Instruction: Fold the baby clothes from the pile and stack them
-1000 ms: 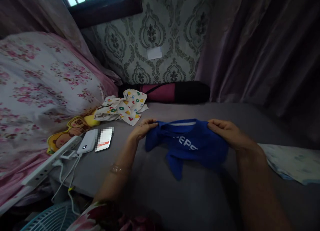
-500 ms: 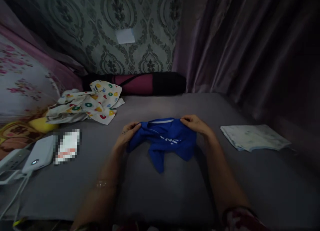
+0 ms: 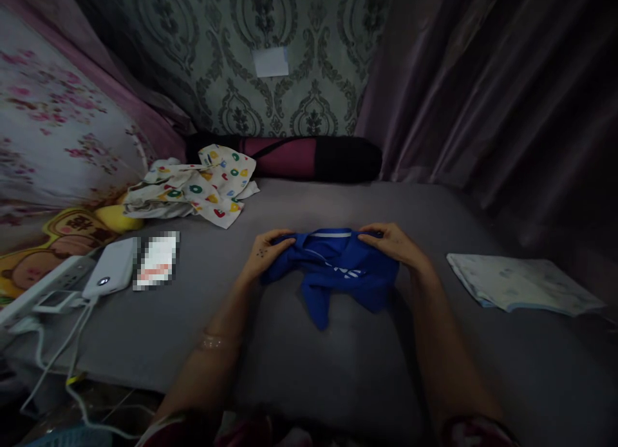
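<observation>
Ornate wallpaper [image 3: 328, 54], a curtain [image 3: 434, 86] and a grey surface [image 3: 338, 205] (apparently a bed) suggest a home.

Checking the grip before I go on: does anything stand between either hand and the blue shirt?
Nothing visible does. The left hand and right hand pinch the blue shirt directly, near its shoulders; the folded pale cloth lies apart, to the right.

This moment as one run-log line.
left hand: pinching blue shirt; right hand: pinching it too; folded cloth: flat, right; patterned cloth: crumpled, back left
</observation>
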Motion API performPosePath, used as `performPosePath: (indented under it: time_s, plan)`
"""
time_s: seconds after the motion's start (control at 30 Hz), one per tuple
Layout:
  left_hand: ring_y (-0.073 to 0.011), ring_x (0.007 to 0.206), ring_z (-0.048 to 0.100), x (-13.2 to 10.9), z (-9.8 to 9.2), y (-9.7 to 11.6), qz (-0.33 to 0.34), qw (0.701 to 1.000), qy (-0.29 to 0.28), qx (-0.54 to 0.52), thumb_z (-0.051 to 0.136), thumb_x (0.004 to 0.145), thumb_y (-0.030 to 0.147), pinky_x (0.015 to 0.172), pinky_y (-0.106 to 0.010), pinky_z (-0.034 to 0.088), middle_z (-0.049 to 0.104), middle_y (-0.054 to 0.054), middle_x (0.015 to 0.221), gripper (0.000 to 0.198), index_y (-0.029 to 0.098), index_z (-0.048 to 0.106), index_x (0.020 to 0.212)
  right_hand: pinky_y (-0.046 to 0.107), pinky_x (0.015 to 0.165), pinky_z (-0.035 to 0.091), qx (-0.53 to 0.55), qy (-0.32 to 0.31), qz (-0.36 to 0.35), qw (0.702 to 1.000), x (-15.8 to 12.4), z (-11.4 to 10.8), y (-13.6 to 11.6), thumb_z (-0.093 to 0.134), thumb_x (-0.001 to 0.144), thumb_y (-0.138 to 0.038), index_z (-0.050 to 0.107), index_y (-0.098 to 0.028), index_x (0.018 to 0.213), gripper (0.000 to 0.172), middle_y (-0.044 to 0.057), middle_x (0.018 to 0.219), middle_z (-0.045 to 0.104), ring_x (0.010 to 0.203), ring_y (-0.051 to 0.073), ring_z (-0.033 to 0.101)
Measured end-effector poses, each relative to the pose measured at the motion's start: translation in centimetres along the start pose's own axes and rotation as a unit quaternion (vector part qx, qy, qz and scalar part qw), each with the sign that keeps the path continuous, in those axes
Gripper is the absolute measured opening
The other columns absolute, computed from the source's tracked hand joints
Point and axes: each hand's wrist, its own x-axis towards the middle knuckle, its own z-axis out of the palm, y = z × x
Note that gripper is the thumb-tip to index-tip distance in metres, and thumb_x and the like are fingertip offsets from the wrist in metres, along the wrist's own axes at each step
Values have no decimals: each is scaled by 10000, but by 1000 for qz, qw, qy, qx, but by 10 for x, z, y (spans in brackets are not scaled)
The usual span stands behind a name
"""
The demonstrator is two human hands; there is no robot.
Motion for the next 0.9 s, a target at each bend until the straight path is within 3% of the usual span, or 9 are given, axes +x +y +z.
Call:
performPosePath:
  time_s: [0.13, 0.33, 0.5, 0.63, 0.77, 0.9]
  plan:
    - [-214, 887, 647, -2, 1, 3, 2, 1000, -2, 18, 735, 724, 403, 840, -303, 482, 730, -45, 911, 236, 223, 765, 874, 302, 688, 494, -9, 6, -5, 1000, -1, 1, -8, 649, 710, -493, 742, -191, 809, 332, 41, 807, 730, 754, 204, 646]
    - [-182, 822, 592, 5, -4, 13, 59, 995, 64, 45, 730, 686, 389, 748, -259, 450, 647, -28, 824, 178, 218, 735, 735, 268, 617, 454, -38, 5, -20, 999, -6, -2, -12, 594, 747, -490, 711, -180, 756, 331, 22, 729, 693, 678, 175, 598]
    - [-145, 673, 542, 17, -13, 38, 51, 996, 72, 22, 654, 742, 414, 624, -238, 403, 606, 10, 682, 225, 192, 678, 763, 259, 603, 425, -92, 54, -78, 991, -6, -9, -19, 494, 817, -461, 684, -169, 779, 350, 16, 711, 656, 655, 159, 560]
    - [-128, 650, 530, 23, -26, 76, 140, 980, 131, 61, 597, 796, 380, 601, -231, 395, 575, 22, 647, 203, 186, 657, 798, 268, 681, 446, -130, 126, -153, 971, -5, -18, -50, 457, 873, -410, 694, -166, 901, 341, 41, 817, 690, 754, 175, 599]
    - [-165, 774, 595, 17, -57, 134, 236, 951, 155, 129, 614, 813, 375, 689, -270, 456, 655, 4, 745, 189, 197, 675, 834, 301, 737, 468, -208, 180, -215, 937, -17, -39, -106, 464, 922, -407, 690, -197, 1004, 319, 46, 897, 710, 833, 203, 630]
    - [-203, 920, 607, -7, -94, 198, 362, 882, 206, 219, 614, 856, 405, 845, -339, 476, 682, 2, 898, 193, 234, 688, 907, 340, 826, 470, -284, 260, -311, 869, -38, -60, -164, 428, 965, -434, 670, -222, 1054, 333, 48, 996, 695, 936, 218, 630]
